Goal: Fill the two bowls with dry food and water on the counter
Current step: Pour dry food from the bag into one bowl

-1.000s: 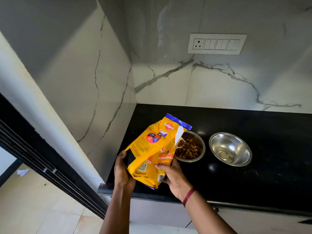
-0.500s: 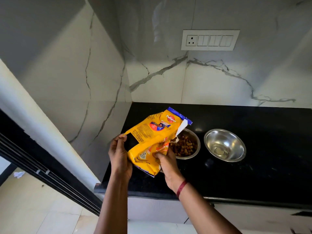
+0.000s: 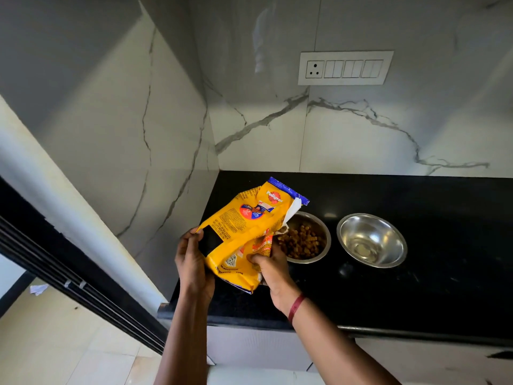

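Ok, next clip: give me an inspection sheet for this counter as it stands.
Surface: black counter, a few pale smudges.
Job's things: yellow food bag tilted, torn mouth at the left bowl, which holds brown kibble; right bowl has no kibble, water cannot be told.
Clutter: nothing seen on the counter.
Grippers: left hand and right hand both grip the bag.
Cables: nothing seen.
Surroundings: marble walls, switch panel, white scrap on the floor.

Sharp, wide-angle bowed edges; daylight from left, upper wall [image 3: 249,37] shadowed.
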